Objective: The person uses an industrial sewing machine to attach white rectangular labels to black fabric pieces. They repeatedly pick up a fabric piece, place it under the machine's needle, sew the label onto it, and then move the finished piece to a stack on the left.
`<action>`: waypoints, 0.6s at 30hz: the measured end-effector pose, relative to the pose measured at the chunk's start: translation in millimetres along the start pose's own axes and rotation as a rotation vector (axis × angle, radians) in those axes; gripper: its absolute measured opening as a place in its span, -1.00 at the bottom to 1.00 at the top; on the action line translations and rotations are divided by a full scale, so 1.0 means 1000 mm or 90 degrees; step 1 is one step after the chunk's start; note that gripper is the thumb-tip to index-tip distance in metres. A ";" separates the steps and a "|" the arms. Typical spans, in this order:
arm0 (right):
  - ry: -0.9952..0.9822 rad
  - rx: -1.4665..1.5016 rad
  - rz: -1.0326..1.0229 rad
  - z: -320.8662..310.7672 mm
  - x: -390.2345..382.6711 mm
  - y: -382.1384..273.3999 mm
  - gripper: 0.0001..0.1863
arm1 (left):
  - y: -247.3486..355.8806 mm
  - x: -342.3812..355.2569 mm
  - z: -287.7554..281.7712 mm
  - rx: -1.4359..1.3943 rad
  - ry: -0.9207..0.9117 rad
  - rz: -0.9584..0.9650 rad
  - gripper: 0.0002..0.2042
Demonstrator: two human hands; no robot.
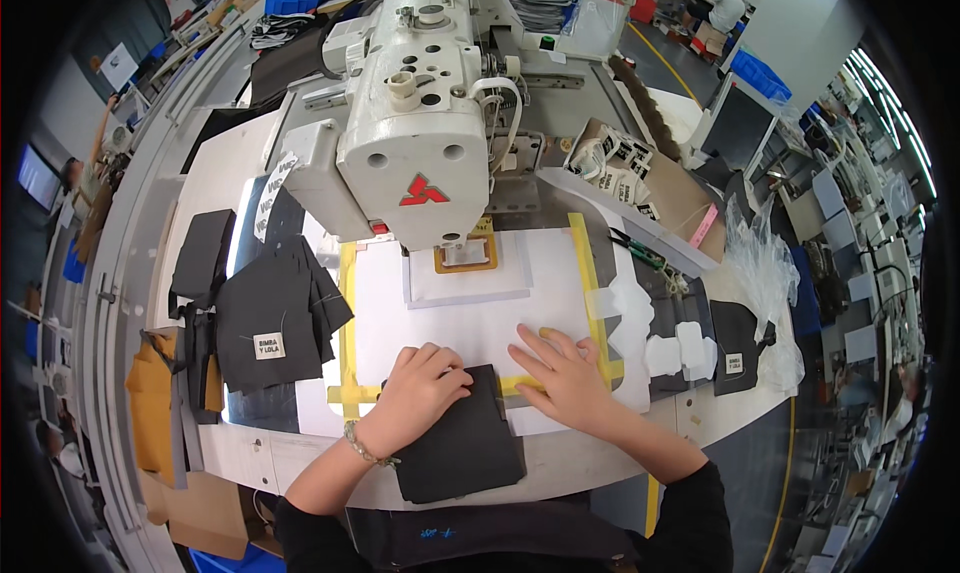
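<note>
The black cloth [468,448] lies at the near edge of the table [290,463], below the machine [415,143], its top part on the white sheet [450,323]. The left hand [425,388] covers its upper left corner, so that corner cannot be seen; the fingers are bent and close together, and whether they pinch the cloth or merely rest on it I cannot tell. How many layers it has is also unclear. A bracelet [366,447] circles the left wrist

The right hand [568,378] is over the sheet, just beyond the cloth's upper right side, fingers spread apart and nothing visible between them; it hides part of the yellow tape [347,323] that borders the sheet. Both sleeves [690,518] run out of view at the lower edge

The machine's head blocks whatever is straight behind it and overhangs the small gold frame [466,254], whose upper part is hard to make out. To the left, dark pieces [265,313] overlap, hiding most of the lower ones. To the right, a carton [690,198] holds jumbled labels [615,168], and a clear bag [765,273] blurs what is behind it
</note>
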State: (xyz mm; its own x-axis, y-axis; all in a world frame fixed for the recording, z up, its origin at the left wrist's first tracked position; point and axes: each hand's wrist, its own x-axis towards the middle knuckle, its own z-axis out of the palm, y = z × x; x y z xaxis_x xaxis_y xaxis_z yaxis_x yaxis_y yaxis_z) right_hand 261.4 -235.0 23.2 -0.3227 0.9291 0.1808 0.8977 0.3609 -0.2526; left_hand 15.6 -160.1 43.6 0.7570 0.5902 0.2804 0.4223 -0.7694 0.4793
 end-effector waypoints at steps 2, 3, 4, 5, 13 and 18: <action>0.012 0.002 -0.001 -0.002 -0.005 -0.004 -0.50 | 0.001 -0.005 0.003 0.030 -0.019 -0.021 -0.86; 0.016 0.004 -0.002 -0.001 -0.007 -0.005 -0.51 | 0.003 -0.005 0.003 0.038 -0.024 -0.025 -0.87; 0.019 0.006 -0.002 0.000 -0.009 -0.006 -0.51 | 0.005 -0.004 0.002 0.045 -0.028 -0.029 -0.87; 0.024 0.006 -0.001 0.000 -0.011 -0.006 -0.52 | 0.006 -0.003 0.002 0.052 -0.032 -0.031 -0.88; 0.026 0.020 -0.002 0.002 -0.022 -0.012 -0.50 | 0.008 0.000 0.004 0.133 -0.101 -0.001 -0.94; 0.029 0.035 -0.018 0.002 -0.023 -0.017 -0.48 | 0.009 -0.009 0.010 0.190 -0.059 0.012 -0.95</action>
State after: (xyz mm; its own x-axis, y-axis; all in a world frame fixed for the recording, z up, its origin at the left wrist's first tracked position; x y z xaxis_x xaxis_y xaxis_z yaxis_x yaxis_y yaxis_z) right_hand 253.0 -262.3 21.5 -0.3327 0.9142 0.2312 0.8704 0.3921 -0.2979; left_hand 17.3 -174.6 37.1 0.8023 0.5610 0.2038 0.5252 -0.8258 0.2053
